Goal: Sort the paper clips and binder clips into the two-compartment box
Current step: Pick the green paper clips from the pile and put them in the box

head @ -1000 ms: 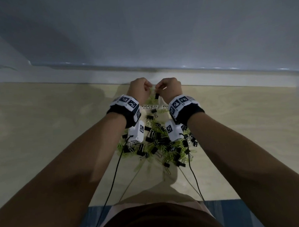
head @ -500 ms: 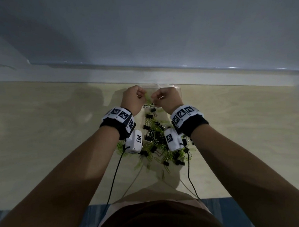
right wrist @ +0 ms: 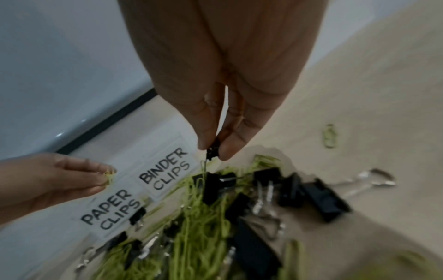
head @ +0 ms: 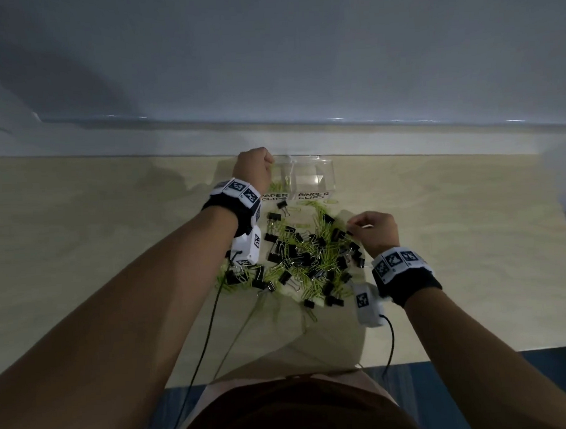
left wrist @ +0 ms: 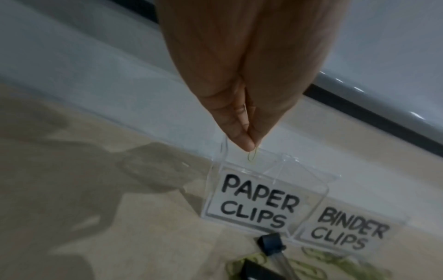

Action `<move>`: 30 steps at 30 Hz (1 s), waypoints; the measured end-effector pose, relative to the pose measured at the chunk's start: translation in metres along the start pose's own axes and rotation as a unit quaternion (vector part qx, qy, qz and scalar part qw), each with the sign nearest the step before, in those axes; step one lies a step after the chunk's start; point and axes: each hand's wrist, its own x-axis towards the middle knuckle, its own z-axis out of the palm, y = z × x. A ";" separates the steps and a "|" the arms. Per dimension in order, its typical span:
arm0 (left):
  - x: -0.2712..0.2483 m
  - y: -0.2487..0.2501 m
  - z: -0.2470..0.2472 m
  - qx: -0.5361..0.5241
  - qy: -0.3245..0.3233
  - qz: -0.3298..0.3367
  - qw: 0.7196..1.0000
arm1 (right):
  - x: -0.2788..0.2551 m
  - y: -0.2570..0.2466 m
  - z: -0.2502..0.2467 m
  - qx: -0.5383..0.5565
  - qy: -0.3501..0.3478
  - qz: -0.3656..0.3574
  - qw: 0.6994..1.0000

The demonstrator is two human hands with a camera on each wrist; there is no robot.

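A clear two-compartment box stands at the table's far edge, labelled PAPER CLIPS on the left and BINDER CLIPS on the right. My left hand hovers over the left compartment and pinches a green paper clip between thumb and fingertip. My right hand is at the right side of the pile of green paper clips and black binder clips. It pinches a small black binder clip just above the pile.
A stray green paper clip lies on the light wooden table right of the pile. Cables trail from the wrist cameras toward my body. A grey wall rises just behind the box.
Both hands were together near the box. Now the left hand has gone up over the paper clip compartment, and the right hand has dropped back to the pile's right side.
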 end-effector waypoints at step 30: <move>-0.090 -0.012 0.046 0.179 -0.189 0.065 0.963 | 0.001 -0.057 0.044 -0.359 -0.231 -0.241 0.872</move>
